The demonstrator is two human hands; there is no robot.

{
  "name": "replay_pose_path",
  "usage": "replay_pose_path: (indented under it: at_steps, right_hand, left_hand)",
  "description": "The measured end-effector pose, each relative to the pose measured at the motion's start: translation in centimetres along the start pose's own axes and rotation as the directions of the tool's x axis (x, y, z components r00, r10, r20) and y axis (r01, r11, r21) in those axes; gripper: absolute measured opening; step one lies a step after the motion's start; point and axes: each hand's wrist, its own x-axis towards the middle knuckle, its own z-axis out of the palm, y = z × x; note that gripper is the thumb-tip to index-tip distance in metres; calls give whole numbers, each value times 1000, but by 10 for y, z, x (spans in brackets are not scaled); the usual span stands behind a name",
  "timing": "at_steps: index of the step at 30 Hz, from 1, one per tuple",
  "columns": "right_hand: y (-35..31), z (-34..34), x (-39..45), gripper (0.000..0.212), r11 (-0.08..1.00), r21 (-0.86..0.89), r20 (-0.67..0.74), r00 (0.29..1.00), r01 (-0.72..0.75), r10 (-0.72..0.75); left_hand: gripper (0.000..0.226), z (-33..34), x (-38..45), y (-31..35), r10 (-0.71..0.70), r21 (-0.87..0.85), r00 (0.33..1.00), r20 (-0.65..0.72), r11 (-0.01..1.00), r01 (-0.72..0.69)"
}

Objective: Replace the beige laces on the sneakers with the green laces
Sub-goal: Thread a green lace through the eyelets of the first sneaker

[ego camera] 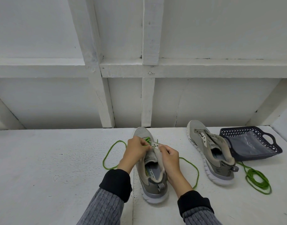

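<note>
On white table (58,159) before white framed wall (204,38), both hands' fingers (142,147) pinching green lace (107,159) at sneaker (151,181).

White table (58,159), two sneakers (149,168) (apart), basket (253,143), coiled green lace (259,181)

A single wide-angle head camera looks forward and down from above the person's forearms, close over the white worktop (42,159). It faces the white panelled wall (204,98) at 12 o'clock, which fills the upper half of the view; straight lines bow toward the edges.
</note>
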Motion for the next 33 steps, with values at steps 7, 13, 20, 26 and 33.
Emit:
replay_pose_path:
  at_steps: [7, 13, 20, 26, 33]
  right_hand:
    - [-2, -1, -3, 28, 1000, 8, 27, 1000, 6, -6]
    - [4, -1, 0, 31, 1000, 20, 35, 999, 12, -13]
    - [-1, -1, -4, 31, 1000, 6, 51, 999, 12, -12]
    - [-3, -4, 1, 35, 999, 42, 101, 995, -8, 4]
    - [-7, -1, 0, 38, 996, 55, 73, 995, -70, 66]
  left_hand:
    - [11, 4, -6, -3, 27, -10, 995, -98, 1000, -29]
    - [18, 9, -9, -4, 84, -56, 988, -133, 994, -92]
    - [13, 14, -8, -6, 89, -84, 980, -179, 991, -105]
    - [12, 14, -3, -7, 66, -77, 989, -133, 994, -76]
    - [16, 10, -1, -8, 68, -65, 995, -79, 995, -74]
